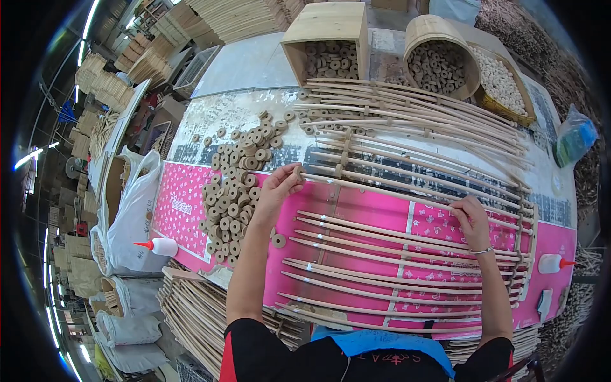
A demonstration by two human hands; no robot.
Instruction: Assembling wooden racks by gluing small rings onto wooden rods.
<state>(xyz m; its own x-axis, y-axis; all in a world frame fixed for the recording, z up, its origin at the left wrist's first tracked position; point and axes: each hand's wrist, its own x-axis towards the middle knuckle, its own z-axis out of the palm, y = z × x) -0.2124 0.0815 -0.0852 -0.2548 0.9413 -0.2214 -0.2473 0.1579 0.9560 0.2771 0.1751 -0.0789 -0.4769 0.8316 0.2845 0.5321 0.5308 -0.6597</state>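
Note:
My left hand (282, 184) pinches a small wooden ring (298, 171) at the left tip of a thin wooden rod (388, 191). Whether the rod has entered the ring's hole, I cannot tell. Farther right, my right hand (472, 221) has its fingers closed on this rod, partly hiding it. Several similar rods fan out to the left from crosspieces (517, 245) at the right. White dabs (309, 266) mark many near rods close to their left tips. On the rods just beyond, wooden rings (338, 170) line up across them.
A heap of loose wooden rings (232, 207) lies left of the rods. Glue bottles with red tips stand at left (164, 247) and right (551, 263). At the back are a wooden box (326, 18) and a round tub (439, 27) of rings, plus another rod bundle (420, 105).

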